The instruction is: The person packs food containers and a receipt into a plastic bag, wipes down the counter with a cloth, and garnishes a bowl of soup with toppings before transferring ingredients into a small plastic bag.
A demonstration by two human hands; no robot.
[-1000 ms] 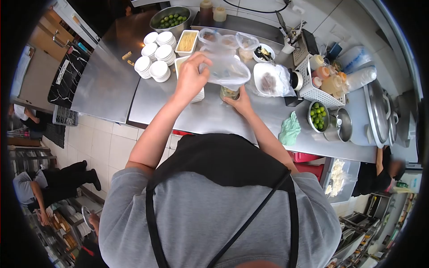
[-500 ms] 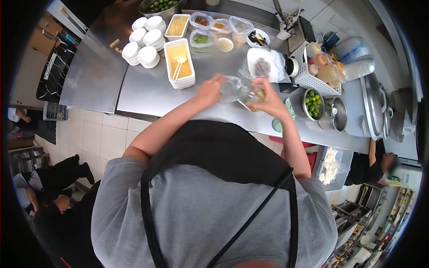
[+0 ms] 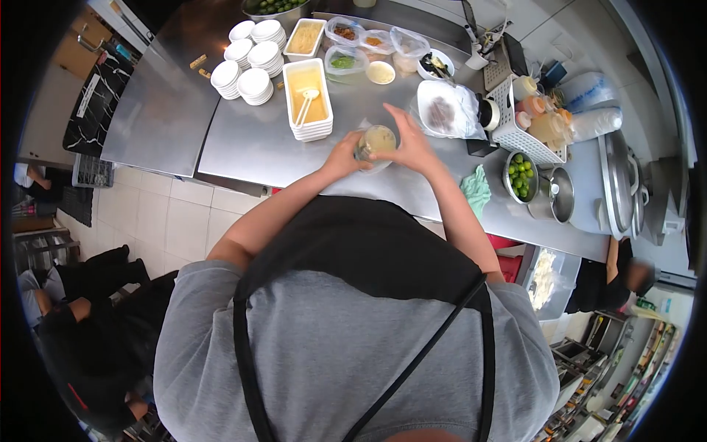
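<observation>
A clear round cup with pale, cloudy contents stands between my hands near the counter's front edge. Loose-looking clear plastic shows around its lower side. Fingers of my left hand wrap the cup's left side, partly hidden by it. On the other side, my right hand has its fingers stretched and apart, with the thumb lying against the cup. Ahead to the left are stacked white trays, the top one with yellow contents and white spoons. A white dish covered in plastic sits ahead to the right.
Stacked white bowls, small tubs of toppings and a basket of bottles occupy the steel counter. Right of me are a green cloth, a bowl of limes and a metal pot. Other people stand nearby.
Both hands have come together around one cup; before, they were farther apart, each on clear plastic ware. My right hand moved left and its fingers spread. The view has shifted slightly.
</observation>
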